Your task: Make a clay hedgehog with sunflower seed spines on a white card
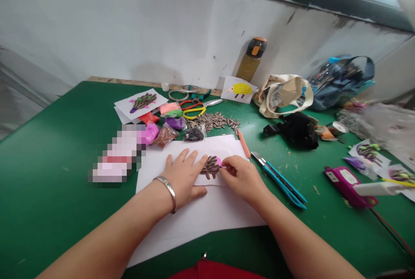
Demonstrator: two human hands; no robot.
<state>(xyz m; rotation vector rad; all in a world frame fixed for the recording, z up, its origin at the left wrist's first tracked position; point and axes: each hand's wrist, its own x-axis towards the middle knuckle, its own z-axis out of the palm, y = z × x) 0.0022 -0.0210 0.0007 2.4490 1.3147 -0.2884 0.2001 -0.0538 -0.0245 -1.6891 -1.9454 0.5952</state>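
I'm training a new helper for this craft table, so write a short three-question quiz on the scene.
1. Which hand has a silver bracelet at its wrist?
2. True or false: the blue utility knife lies right of the large white paper.
3. Fill in: the right hand is at the ____ end of the spiny brown figure.

Key: 1. The left hand. 2. True. 3. Pink.
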